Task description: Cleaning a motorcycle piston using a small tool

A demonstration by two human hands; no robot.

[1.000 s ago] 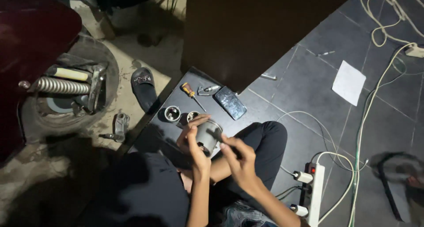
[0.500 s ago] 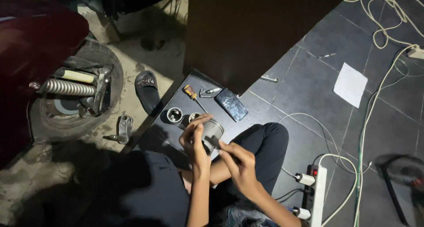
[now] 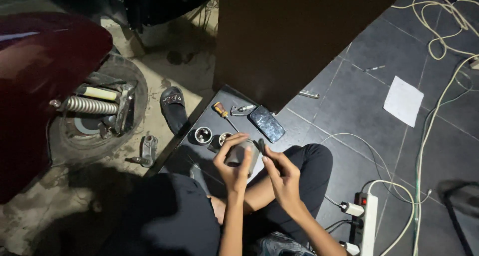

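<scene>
metal cylinder (image 3: 243, 154) in both hands (image 3: 259, 169)

- The left hand (image 3: 233, 162) covers much of the round grey metal part (image 3: 243, 154).
- At 9 o'clock, the dark red scooter body (image 3: 45, 71) is cut off.
- The small dark tool (image 3: 261, 146) in the right hand (image 3: 282, 177) is too small to tell.

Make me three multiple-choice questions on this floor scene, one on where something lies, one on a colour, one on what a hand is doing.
1. Where does the phone lie?
A. on the dark tiles just beyond the hands
B. on the white paper
C. on the wheel

2. What colour is the screwdriver handle?
A. blue
B. orange
C. green

3. What is the left hand doing?
A. lying flat on the floor
B. gripping a cable
C. gripping a grey metal cylinder

Answers: 1 A, the phone lies flat on the tiles beside the screwdriver. 2 B, the handle shows orange. 3 C, the fingers wrap the cylinder while the right hand works at its side.
</scene>
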